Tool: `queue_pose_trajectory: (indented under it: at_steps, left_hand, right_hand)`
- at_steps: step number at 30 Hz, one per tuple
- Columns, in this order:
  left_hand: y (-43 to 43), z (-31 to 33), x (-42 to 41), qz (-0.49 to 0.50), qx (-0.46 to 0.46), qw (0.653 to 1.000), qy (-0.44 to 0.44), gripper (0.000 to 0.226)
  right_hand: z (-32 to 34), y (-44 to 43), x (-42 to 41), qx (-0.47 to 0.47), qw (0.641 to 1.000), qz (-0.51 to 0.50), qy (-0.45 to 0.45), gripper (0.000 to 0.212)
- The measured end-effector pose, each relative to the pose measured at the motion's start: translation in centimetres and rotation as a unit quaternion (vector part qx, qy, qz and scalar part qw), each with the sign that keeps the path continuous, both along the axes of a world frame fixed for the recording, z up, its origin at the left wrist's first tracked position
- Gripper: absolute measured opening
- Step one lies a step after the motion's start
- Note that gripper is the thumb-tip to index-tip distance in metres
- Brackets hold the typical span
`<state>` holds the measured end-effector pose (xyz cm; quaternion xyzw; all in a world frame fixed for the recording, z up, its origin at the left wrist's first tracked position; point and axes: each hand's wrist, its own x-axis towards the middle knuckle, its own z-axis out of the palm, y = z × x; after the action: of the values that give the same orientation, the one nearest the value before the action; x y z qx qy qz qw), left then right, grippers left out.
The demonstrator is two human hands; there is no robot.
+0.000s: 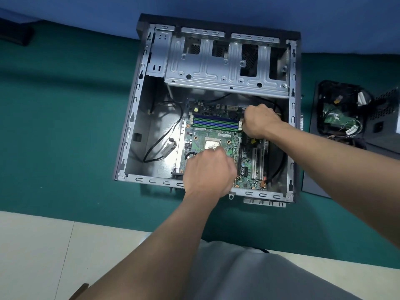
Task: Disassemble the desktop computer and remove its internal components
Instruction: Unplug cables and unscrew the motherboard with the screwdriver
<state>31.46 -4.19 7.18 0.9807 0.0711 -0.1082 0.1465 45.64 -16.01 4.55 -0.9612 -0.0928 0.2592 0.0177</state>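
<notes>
The open desktop case (132,105) lies flat on a green mat. Its green motherboard (216,135) sits in the lower right of the case, with blue and green memory slots (214,123) and a bare CPU socket (213,145). My left hand (208,169) is curled in a fist over the board's lower middle, just below the socket. My right hand (259,121) is curled at the right end of the memory slots, by the board's upper right part. The fingertips of both hands are hidden under the knuckles.
A metal drive cage (216,68) spans the far end of the case. Loose black cables (164,146) lie in the bare left bay. Right of the case are a black shroud with a green card and wires (337,113), a power supply (385,118) and a dark panel (313,169).
</notes>
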Motion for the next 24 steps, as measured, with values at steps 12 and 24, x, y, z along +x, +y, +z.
queue_pose_trajectory:
  at_steps: [12, 24]
  left_hand:
    - [0.0, -0.1, -0.1, 0.004, 0.000, 1.000, 0.001, 0.028]
    - [0.0, -0.1, 0.1, 0.005, -0.003, 1.000, 0.007, 0.028]
  right_hand:
    - [0.1, -0.3, 0.9, 0.003, 1.000, 0.008, 0.025, 0.014]
    - [0.4, -0.2, 1.3, -0.006, 0.999, 0.001, 0.047, 0.015]
